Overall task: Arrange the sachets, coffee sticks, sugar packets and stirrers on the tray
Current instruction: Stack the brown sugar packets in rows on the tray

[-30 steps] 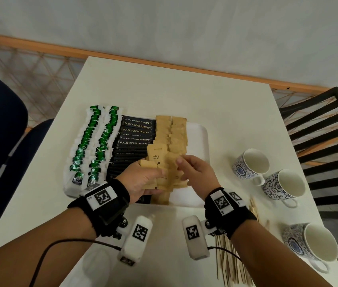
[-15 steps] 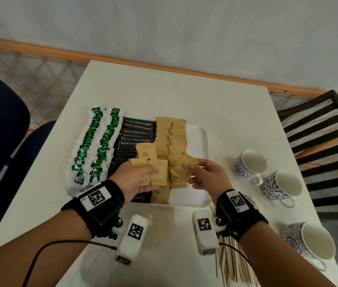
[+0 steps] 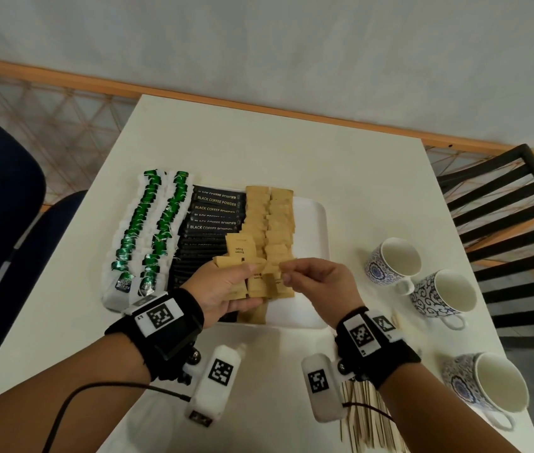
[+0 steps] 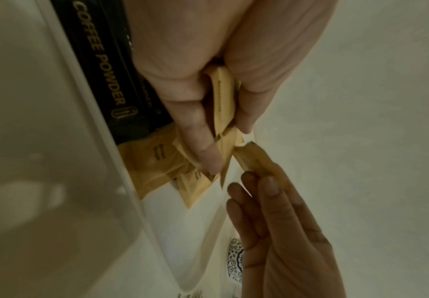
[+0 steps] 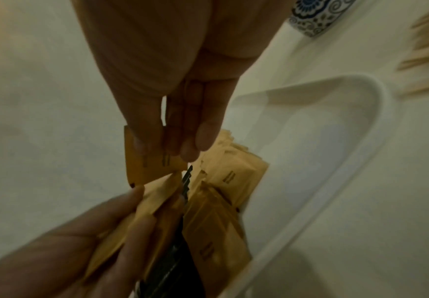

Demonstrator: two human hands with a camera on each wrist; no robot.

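Left hand: my left hand (image 3: 223,286) holds a loose fan of brown sugar packets (image 3: 241,256) pinched between thumb and fingers, above the near end of the tray (image 3: 319,220). I judge it serves as a stock hand, so the other can draw packets off one at a time.

Right hand: my right hand (image 3: 316,282) pinches a single packet (image 5: 149,167) by one end between thumb and fingertips, right beside the fan; the wrist view shows that packet almost touching the fan's edge.

Sugar rows: two columns of brown packets (image 3: 269,220) already lie on the tray, overlapped like shingles. Their near ends look untidy, which I take as where the held packets belong.

Coffee sticks: the black sticks (image 3: 215,209) fill the tray left of the sugar, stacked crosswise.

Sachets: the green-and-white sachets (image 3: 148,230) sit in two columns at the tray's left side; whether they rest on it or over its rim I cannot tell.

Stirrers: the wooden stirrers (image 3: 368,416) lie on the table, off the tray's near right corner, not yet placed.

Open room: a bare strip of tray runs right of the sugar up to the right rim; I judge it the likely slot for stirrers.

Edges: three patterned cups (image 3: 393,261) stand on the table right of the tray, near enough to mind when my right elbow swings out.
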